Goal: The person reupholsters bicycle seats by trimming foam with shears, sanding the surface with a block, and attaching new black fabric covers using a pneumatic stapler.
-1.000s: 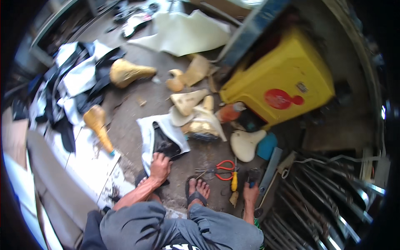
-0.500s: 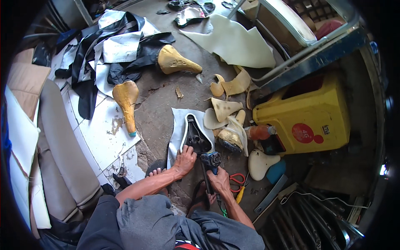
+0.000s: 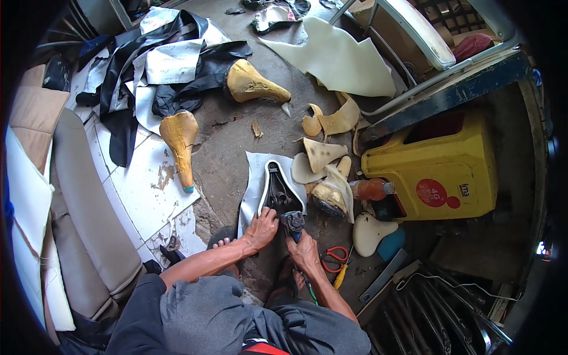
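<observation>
An upside-down bicycle saddle (image 3: 278, 188), its black underside edged by a pale rim, lies on a sheet of silvery-grey cover material (image 3: 254, 168). My left hand (image 3: 261, 229) is closed over the saddle's near left edge, gripping it and the cover; its fingertips are partly hidden. In my right hand (image 3: 304, 251) is a blue-and-black staple gun (image 3: 294, 221), with a green hose trailing below. The gun's head sits at the saddle's near right edge; I cannot tell whether it touches. Red-handled scissors (image 3: 335, 255) and a yellow-handled tool (image 3: 340, 277) lie right of my right hand.
Beyond lie two yellow foam-padded saddles (image 3: 179, 142), black and silvery material (image 3: 171, 62) and a pale foam sheet (image 3: 337, 56). Foam pieces (image 3: 324, 154), a bottle (image 3: 371, 189) and a yellow container (image 3: 438, 171) stand at right. A padded seat (image 3: 94, 207) is at left.
My right hand has moved the staple gun slightly up and left, closer to the saddle's near edge. My left hand keeps its grip. The view has shifted slightly.
</observation>
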A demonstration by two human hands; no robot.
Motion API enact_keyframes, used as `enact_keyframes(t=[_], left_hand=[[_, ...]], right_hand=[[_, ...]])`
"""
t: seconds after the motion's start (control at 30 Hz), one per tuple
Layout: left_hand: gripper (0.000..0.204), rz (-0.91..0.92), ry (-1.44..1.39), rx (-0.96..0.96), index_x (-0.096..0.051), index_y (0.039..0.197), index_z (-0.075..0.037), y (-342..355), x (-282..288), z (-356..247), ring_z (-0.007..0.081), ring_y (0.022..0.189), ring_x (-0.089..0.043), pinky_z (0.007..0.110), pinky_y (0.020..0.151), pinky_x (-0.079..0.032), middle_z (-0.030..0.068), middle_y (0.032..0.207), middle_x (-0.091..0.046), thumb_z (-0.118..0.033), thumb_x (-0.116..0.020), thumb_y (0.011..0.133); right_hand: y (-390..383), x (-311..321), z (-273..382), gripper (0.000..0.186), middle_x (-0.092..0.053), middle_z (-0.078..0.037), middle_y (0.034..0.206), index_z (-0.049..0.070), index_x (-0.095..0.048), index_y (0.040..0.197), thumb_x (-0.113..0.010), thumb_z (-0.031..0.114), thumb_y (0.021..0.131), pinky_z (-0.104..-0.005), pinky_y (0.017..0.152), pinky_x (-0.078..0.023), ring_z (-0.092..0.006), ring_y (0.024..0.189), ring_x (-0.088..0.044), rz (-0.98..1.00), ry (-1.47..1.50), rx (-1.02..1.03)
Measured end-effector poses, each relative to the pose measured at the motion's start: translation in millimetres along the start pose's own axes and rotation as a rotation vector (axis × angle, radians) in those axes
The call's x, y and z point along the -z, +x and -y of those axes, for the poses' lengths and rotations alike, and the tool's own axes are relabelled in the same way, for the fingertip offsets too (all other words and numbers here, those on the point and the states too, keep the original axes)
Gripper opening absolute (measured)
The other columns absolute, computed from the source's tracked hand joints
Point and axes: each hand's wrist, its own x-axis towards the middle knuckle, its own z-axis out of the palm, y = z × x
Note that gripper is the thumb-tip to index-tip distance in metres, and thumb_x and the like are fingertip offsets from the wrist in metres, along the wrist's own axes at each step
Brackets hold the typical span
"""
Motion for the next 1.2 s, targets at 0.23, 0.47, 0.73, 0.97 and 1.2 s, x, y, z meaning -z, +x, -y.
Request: enact_keyframes(t=[0.23,0.47,0.73,0.97,1.2], left_hand=[[0.015,-0.012,0.025,-0.059,-0.070,0.086,-0.002,0,5,2,0.0312,0.110,-0.054,0.049,0.084,-0.054,0.0126,0.107,-0.056,-0.014,-0.061,0.088],[0.015,0.035,0.029,-0.036,-0.071,0.092,-0.002,2,11,-1,0.0322,0.110,-0.054,0.048,0.082,-0.056,0.0130,0.106,-0.056,-0.013,-0.063,0.086],[0.016,0.060,0.041,-0.030,-0.072,0.094,-0.002,3,14,-2,0.0321,0.111,-0.054,0.046,0.084,-0.055,0.0131,0.107,-0.057,-0.012,-0.063,0.086],[0.016,-0.012,0.015,-0.033,-0.070,0.085,-0.002,3,7,-1,0.0312,0.110,-0.053,0.049,0.084,-0.053,0.0128,0.107,-0.056,-0.015,-0.061,0.087],[0.016,-0.012,0.005,-0.025,-0.068,0.085,0.000,2,6,0,0.0329,0.110,-0.053,0.051,0.083,-0.053,0.0142,0.107,-0.056,-0.013,-0.060,0.087]], right_hand=[[0,-2,1,0.051,-0.069,-0.036,0.102,-0.006,-0.064,0.116,-0.062,0.037,0.088,-0.0559,0.090,-0.052,-0.0531,0.105,-0.066,0.012,0.006,0.002],[-13,6,-4,0.044,-0.069,-0.022,0.078,-0.006,-0.068,0.098,-0.064,0.036,0.084,-0.0431,0.075,-0.052,-0.0323,0.073,-0.067,-0.216,0.204,-0.033],[-9,7,-3,0.046,-0.071,-0.024,0.081,-0.007,-0.068,0.099,-0.065,0.036,0.084,-0.0449,0.077,-0.054,-0.0349,0.080,-0.072,-0.143,0.149,-0.068],[-1,6,2,0.047,-0.071,-0.027,0.085,-0.005,-0.069,0.104,-0.063,0.038,0.085,-0.0476,0.080,-0.053,-0.0412,0.086,-0.072,-0.082,0.075,0.007],[8,10,19,0.052,-0.069,-0.036,0.105,-0.004,-0.069,0.113,-0.062,0.040,0.087,-0.0568,0.095,-0.051,-0.0534,0.108,-0.065,0.041,-0.069,-0.079]])
